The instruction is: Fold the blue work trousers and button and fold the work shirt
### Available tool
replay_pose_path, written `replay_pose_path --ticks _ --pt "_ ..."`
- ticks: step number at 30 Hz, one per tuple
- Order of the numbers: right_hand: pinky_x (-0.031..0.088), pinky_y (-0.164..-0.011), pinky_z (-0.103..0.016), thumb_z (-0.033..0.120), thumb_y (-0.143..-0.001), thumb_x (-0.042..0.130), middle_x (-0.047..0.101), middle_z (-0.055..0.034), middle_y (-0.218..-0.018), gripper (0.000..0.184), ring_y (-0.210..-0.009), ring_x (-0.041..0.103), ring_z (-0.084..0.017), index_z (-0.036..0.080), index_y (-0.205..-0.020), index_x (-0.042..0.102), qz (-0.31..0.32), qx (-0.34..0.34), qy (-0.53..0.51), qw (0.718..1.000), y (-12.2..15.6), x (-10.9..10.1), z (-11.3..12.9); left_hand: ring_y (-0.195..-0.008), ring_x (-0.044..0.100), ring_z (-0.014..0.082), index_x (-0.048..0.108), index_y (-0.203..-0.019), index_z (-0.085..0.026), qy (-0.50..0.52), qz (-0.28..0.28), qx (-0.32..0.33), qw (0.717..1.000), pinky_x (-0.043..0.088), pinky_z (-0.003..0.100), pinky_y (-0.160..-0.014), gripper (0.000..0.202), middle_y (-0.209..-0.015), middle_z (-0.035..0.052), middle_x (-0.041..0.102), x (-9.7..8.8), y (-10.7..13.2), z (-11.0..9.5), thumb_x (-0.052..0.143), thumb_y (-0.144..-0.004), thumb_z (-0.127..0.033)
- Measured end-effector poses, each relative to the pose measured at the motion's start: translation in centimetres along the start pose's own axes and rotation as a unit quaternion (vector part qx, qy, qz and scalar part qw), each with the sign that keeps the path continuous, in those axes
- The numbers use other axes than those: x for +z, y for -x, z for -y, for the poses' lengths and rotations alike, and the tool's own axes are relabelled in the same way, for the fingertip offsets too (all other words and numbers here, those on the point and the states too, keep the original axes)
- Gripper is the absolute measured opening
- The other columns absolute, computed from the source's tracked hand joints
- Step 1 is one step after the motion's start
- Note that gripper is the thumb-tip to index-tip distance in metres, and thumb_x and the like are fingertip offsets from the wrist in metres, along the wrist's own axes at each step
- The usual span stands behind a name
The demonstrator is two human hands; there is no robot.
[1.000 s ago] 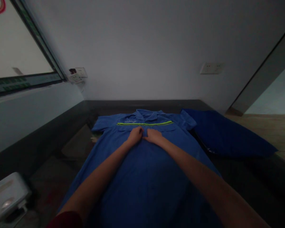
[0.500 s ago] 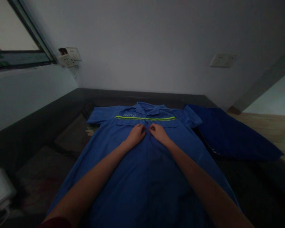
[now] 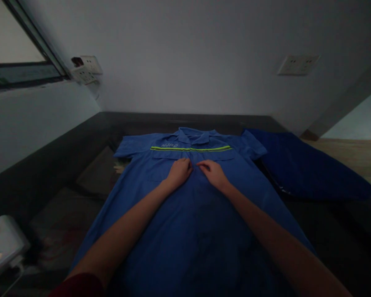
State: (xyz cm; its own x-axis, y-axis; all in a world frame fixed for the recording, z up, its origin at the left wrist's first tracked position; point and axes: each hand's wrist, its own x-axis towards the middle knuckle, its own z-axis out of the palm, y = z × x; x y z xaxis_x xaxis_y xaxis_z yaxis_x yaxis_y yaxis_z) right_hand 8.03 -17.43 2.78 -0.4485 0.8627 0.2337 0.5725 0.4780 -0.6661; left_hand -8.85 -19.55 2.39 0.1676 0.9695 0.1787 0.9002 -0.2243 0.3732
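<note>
A blue short-sleeved work shirt (image 3: 160, 206) lies spread front side up, collar at the far end. A yellow-green stripe (image 3: 173, 148) crosses its chest, with lettering above it on the left. Just below the stripe, at the front placket, my left hand (image 3: 180, 170) has its fingers curled closed on the shirt's front edge. My right hand (image 3: 214, 172) sits close beside it, thumb and forefinger pinched together over the placket. What lies between the right fingertips is too small and dark to make out.
A darker blue cloth (image 3: 312, 169) lies to the right of the shirt. At the lower left is a white device (image 3: 6, 243) with a cable. Wall sockets (image 3: 298, 65) are on the wall behind, and a dark raised ledge (image 3: 185, 119) borders the surface.
My right hand has shifted slightly right, away from the left, and its forefinger and thumb now reach further out. The left hand stays at the placket. The view has tilted a little.
</note>
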Motion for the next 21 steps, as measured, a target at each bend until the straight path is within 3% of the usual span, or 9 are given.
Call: replay_pose_path --ticks 5,11,16,21 --pt "0.045 -0.082 -0.026 0.008 -0.087 0.053 0.068 -0.0077 -0.099 0.022 -0.090 0.062 -0.017 0.013 -0.103 0.067 0.034 0.017 0.081 0.996 0.4 -1.5 0.7 -0.087 0.060 0.0234 0.060 -0.085 -0.016 0.012 -0.009 -0.003 1.000 0.044 0.034 -0.081 0.004 -0.087 0.0079 0.064 0.3 0.1 0.4 0.057 -0.084 -0.019" --pt "0.044 -0.082 -0.033 0.026 -0.088 0.059 0.066 -0.0135 -0.097 0.018 -0.091 0.060 -0.024 0.011 -0.096 0.064 0.037 0.036 0.122 0.991 -2.0 1.2 1.8 -0.081 0.061 0.0181 0.062 -0.087 -0.017 0.052 -0.037 -0.012 0.998 0.045 0.027 -0.075 0.009 -0.086 0.0047 0.067 1.3 0.0 1.5 0.055 -0.082 -0.013" --pt "0.045 -0.081 -0.030 0.013 -0.084 0.058 0.067 -0.0106 -0.092 0.009 -0.088 0.062 -0.021 0.013 -0.090 0.064 0.006 0.039 0.095 0.995 -2.2 2.1 0.7 -0.077 0.063 0.0165 0.064 -0.085 -0.017 0.078 -0.055 -0.007 0.995 0.045 0.025 -0.070 0.007 -0.082 0.0028 0.068 1.2 0.1 1.5 0.057 -0.083 -0.017" --pt "0.048 -0.076 -0.026 0.016 -0.086 0.054 0.069 -0.0078 -0.090 0.012 -0.082 0.064 -0.017 0.013 -0.092 0.064 -0.025 0.023 0.017 0.999 -1.7 1.9 -1.2 -0.074 0.063 0.0174 0.064 -0.086 -0.019 0.076 -0.062 -0.012 0.995 0.043 0.024 -0.064 0.005 -0.081 0.0025 0.069 0.7 0.1 1.0 0.060 -0.084 -0.022"
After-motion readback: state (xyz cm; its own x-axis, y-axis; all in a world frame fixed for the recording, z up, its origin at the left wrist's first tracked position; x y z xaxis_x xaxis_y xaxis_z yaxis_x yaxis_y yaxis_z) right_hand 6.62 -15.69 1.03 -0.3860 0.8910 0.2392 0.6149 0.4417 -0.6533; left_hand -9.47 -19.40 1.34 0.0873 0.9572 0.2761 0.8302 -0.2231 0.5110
